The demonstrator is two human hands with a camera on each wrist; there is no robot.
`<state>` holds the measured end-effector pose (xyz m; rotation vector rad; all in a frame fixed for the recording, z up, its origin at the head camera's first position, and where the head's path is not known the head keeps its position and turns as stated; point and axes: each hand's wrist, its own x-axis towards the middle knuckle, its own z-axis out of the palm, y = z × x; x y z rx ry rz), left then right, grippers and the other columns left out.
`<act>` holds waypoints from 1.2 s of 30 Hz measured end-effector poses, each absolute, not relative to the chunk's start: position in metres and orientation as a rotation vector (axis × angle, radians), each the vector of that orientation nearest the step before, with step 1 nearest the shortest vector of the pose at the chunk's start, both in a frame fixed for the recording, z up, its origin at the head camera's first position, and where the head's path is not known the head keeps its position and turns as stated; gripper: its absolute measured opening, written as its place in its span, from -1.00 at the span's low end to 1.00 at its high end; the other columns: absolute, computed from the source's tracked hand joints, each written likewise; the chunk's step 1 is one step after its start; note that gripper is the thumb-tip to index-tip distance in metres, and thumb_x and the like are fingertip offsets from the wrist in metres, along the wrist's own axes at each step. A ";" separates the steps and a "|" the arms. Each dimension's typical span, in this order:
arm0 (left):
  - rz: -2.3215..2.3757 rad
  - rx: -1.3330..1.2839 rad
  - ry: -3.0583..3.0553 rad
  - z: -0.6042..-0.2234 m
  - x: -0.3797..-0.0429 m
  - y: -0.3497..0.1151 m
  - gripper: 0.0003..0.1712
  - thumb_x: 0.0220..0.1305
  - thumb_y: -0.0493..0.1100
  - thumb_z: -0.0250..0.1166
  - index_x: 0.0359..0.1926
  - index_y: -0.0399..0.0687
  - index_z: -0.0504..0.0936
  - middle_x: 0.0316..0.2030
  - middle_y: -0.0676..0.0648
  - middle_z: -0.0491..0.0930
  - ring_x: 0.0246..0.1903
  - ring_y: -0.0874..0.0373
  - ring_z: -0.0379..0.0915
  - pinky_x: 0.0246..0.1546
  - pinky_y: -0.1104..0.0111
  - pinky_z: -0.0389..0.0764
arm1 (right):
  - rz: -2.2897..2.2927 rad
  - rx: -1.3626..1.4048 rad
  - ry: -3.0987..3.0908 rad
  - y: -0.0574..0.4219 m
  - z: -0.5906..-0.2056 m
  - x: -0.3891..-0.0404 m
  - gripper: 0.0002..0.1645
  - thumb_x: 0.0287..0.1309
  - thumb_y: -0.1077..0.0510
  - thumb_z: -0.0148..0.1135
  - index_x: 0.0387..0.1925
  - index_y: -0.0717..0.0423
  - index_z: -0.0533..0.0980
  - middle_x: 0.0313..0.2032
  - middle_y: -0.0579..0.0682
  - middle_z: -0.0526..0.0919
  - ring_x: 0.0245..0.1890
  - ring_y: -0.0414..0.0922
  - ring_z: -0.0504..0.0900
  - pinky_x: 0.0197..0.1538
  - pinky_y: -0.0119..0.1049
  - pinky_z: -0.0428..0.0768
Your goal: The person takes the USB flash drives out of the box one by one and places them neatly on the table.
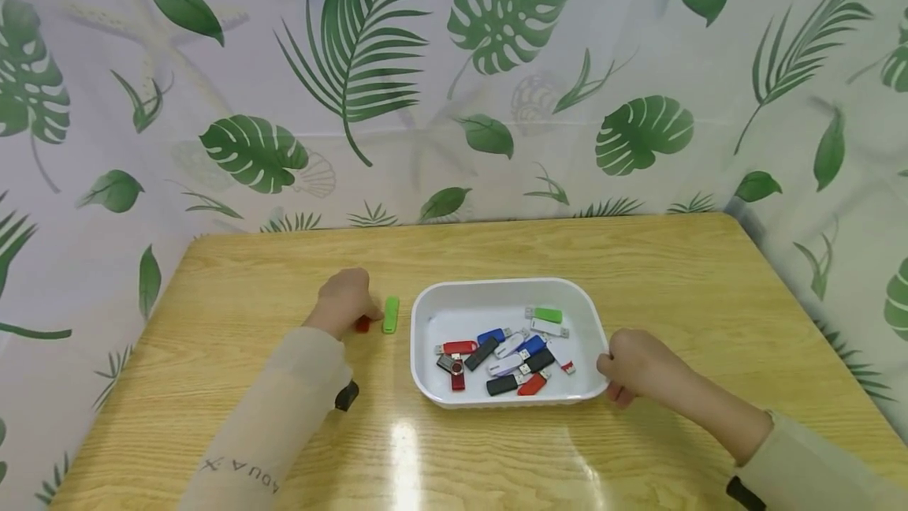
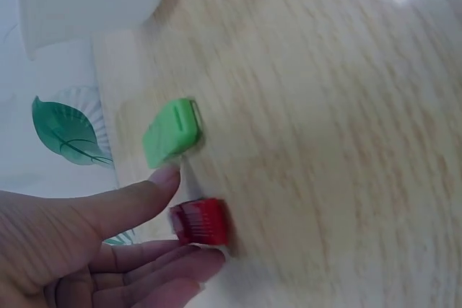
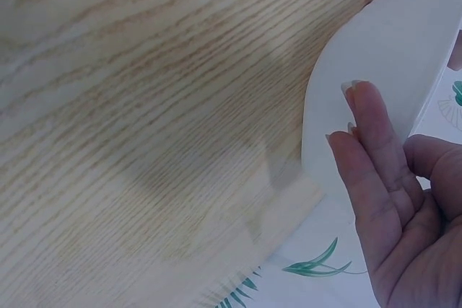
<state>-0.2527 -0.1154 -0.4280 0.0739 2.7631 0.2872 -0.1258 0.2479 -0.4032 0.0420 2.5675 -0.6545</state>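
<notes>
My left hand [image 1: 346, 300] is at the left of the table, over a red USB stick [image 1: 362, 325]. In the left wrist view this red stick [image 2: 201, 221] lies between thumb and fingers, with a gap under the thumb tip. Just beside it, a green USB stick [image 1: 391, 315] rests on the wood. My right hand [image 1: 638, 361] grips the right end of a white plastic tray [image 1: 505, 285] at its rim. Seen from the right wrist, my thumb is at the tray wall [image 3: 390, 55] and other fingers stretch along its outside.
Several USB sticks lie loosely in the tray, among them a bright green one [image 1: 548, 315], a black one [image 1: 504, 385] and a red swivel one [image 1: 457, 377]. A leaf-print cloth [image 1: 426, 172] hangs behind the wooden table [image 1: 284, 255].
</notes>
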 end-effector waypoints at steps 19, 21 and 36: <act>0.302 0.166 2.838 -0.385 -0.248 -0.077 -0.56 0.20 0.06 0.29 -0.68 -0.05 0.43 -0.71 0.05 0.32 -0.65 0.17 0.28 -0.60 0.34 0.31 | -0.667 0.047 2.557 0.247 -0.402 -0.127 -0.74 0.15 0.31 -0.05 -0.61 0.30 0.44 -0.73 0.00 0.56 -0.72 -0.15 0.60 -0.49 -0.24 0.60; 0.338 0.219 2.841 -0.382 -0.245 -0.073 -0.50 0.23 0.07 0.26 -0.75 -0.04 0.40 -0.77 0.07 0.26 -0.70 0.20 0.21 -0.66 0.38 0.24 | -0.672 0.044 2.559 0.246 -0.402 -0.126 -0.74 0.13 0.31 -0.05 -0.62 0.30 0.44 -0.74 0.00 0.56 -0.72 -0.15 0.60 -0.50 -0.24 0.60; 0.244 0.601 2.311 -0.385 -0.219 -0.016 -0.64 0.33 0.00 0.17 -0.31 -0.25 0.63 -0.54 -0.07 0.60 -0.54 0.17 0.46 -0.43 0.36 0.52 | -0.683 0.050 2.560 0.248 -0.405 -0.127 -0.73 0.16 0.31 -0.04 -0.61 0.30 0.44 -0.72 0.02 0.56 -0.71 -0.15 0.60 -0.50 -0.25 0.60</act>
